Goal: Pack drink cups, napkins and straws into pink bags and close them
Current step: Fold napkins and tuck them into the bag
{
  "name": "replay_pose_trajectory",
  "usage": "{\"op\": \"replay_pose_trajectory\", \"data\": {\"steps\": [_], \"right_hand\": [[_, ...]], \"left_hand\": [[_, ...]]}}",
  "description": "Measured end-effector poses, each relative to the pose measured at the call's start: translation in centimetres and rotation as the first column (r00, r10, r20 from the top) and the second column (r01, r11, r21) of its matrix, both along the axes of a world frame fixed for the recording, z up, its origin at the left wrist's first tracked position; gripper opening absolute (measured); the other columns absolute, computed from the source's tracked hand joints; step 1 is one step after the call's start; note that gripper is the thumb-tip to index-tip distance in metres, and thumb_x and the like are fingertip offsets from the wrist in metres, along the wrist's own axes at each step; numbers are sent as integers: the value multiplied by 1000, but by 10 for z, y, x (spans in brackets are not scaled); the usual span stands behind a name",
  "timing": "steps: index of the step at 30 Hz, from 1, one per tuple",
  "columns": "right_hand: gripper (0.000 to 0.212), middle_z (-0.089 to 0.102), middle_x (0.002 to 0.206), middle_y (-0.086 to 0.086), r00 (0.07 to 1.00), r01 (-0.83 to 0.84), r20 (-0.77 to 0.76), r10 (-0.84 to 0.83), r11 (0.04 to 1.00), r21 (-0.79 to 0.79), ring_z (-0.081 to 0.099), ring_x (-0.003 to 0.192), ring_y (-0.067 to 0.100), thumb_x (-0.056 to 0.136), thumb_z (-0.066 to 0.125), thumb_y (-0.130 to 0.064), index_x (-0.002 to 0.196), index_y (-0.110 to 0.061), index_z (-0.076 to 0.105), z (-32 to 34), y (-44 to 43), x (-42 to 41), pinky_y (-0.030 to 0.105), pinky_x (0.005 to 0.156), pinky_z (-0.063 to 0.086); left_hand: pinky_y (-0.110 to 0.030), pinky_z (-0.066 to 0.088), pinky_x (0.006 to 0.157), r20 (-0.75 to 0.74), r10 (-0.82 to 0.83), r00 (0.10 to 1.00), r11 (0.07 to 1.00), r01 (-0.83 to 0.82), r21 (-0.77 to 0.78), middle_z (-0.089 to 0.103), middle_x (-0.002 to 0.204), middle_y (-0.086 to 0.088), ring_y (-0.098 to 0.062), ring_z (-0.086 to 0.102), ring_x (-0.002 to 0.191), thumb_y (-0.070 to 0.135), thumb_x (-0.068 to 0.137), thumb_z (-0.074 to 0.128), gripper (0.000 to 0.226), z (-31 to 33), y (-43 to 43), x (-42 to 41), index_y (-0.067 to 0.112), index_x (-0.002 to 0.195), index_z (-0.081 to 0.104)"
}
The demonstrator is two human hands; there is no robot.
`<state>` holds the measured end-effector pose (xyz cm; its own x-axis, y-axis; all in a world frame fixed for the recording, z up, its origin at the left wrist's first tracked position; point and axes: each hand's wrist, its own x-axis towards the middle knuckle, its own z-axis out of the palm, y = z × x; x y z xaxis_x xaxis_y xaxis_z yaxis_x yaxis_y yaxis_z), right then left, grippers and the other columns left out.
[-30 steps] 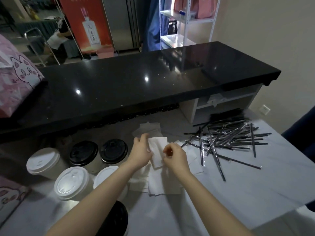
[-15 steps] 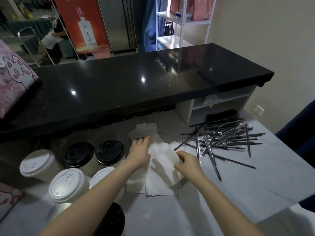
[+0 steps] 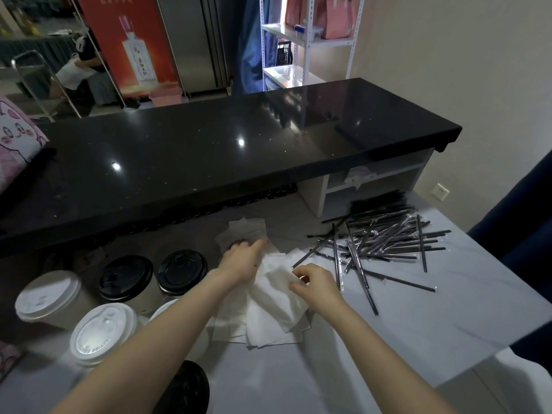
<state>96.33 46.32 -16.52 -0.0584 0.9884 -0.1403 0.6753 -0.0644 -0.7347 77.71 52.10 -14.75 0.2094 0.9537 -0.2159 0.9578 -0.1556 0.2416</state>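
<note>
Napkins [image 3: 274, 309] under both hands; white cup lid [image 3: 103, 334] embossing possibly "CAUTION".

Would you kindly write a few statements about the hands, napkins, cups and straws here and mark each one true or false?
1. Both hands, left hand and right hand, are on the white napkins. True.
2. The straws lie left of the napkins. False: they lie to the right.
3. Every cup has a black lid. False: the white-lidded cups stand beside the black-lidded cups.
4. The right hand holds a straw. False: it pinches a napkin.
5. The cups stand left of the napkins. True.
</note>
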Motion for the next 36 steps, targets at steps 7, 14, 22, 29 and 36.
{"op": "replay_pose_trajectory", "data": {"steps": [7,14,22,29,36], "right_hand": [[11,59,93,-3,1000,7,-22,-6,999,51,57,90,16,79,67,-16,89,-16,72,6,-4,-4,20,70,35],[13,63,110,-1,995,-34,-89,42,995,89,56,100,11,78,71,-12,91,-14,75,21,-5,-15,13,79,32],[6,54,130,-7,989,-94,-103,103,992,85,50,118,10,79,73,-20,85,-19,75,37,-12,-25,18,85,32],[12,54,137,-7,981,-179,-42,188,972,154,44,127,13,79,73,-22,91,-22,77,73,-10,-34,25,101,33],[16,71,92,-7,974,-221,-6,228,946,238,60,92,11,80,73,-22,95,-26,75,114,-16,-50,23,75,45]], "left_hand": [[-40,49,82,143,38,989,996,-49,75,43,112,-5,-28,54,99,7,83,55,44,11,-9,-3,27,122,53],[-38,50,77,193,11,981,983,-46,176,46,106,3,-18,53,92,18,81,66,20,38,-21,-25,23,100,64],[-28,49,75,379,26,925,962,-127,243,66,89,9,-8,59,86,18,80,72,12,57,-31,-40,25,86,66],[-9,42,60,648,27,761,996,-77,49,68,77,16,7,59,70,23,73,80,15,77,-50,-39,32,78,69],[-28,53,70,876,133,464,982,-184,-52,70,91,0,-12,66,81,35,89,65,13,105,-83,-64,37,101,68]]}}
